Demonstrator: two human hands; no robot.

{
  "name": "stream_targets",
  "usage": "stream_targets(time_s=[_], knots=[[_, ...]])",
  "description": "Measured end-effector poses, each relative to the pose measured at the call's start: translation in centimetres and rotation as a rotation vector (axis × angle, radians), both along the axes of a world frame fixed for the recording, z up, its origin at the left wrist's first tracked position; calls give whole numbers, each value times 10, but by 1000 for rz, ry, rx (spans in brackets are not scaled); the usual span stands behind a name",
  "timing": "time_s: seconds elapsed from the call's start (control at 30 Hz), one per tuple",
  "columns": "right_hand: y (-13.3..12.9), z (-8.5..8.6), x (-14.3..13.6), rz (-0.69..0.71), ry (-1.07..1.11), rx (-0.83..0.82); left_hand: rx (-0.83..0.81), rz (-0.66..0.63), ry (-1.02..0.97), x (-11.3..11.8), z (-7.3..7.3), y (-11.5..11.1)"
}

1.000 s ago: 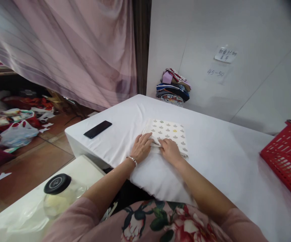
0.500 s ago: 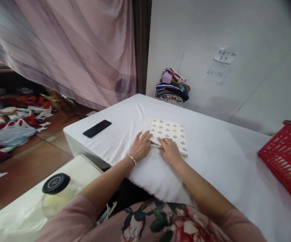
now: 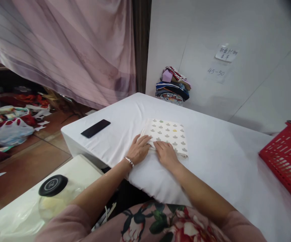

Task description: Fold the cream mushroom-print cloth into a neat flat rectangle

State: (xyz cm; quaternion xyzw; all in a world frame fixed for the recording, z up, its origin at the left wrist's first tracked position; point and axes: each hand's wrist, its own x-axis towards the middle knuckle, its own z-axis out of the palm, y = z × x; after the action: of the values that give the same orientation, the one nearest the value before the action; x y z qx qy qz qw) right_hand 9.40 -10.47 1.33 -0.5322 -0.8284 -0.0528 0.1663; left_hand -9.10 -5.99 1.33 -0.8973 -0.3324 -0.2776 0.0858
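Note:
A folded cream cloth [image 3: 167, 132] with a small grey print and a few green and yellow motifs lies on the white-covered table. My left hand [image 3: 138, 150] is at its near left corner, fingers stretched over the fabric and closed on the edge. Beside it, my right hand [image 3: 167, 155] grips the near edge with its fingers together on top. A small fold of cloth rises between the two hands. Both thumbs are mostly hidden.
A black phone [image 3: 95, 128] lies left on the table [image 3: 221, 168]. Folded clothes [image 3: 173, 85] are stacked by the wall. A red basket [image 3: 285, 154] stands right. At lower left, a black-lidded jar [image 3: 53, 186] sits on a white surface. A pink curtain [image 3: 97, 50] hangs behind.
Both hands have shifted slightly left along the cloth's near edge. The near edge between them now looks lifted and bunched. The view has moved a little.

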Motion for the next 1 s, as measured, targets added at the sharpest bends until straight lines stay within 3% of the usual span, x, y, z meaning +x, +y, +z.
stream_targets(time_s=[0.17,0.37,0.53,0.7,0.83,1.0], knots=[[0,-1,-1,11,-7,-1,-18,-53,-18,2,3,-4],[-8,1,4,16,-29,3,-65,-46,62,1,-9,-1],[-30,-7,51,-65,-73,-8,-57,-45,58,-7,-12,-5],[-53,-20,96,-177,-86,-7,-127,-11,-28,5,4,-7],[-53,-16,95,-200,-69,-18,-128,44,-60,26,12,0],[-41,-20,85,-137,-55,-65,-102,97,-16,34,-5,10]])
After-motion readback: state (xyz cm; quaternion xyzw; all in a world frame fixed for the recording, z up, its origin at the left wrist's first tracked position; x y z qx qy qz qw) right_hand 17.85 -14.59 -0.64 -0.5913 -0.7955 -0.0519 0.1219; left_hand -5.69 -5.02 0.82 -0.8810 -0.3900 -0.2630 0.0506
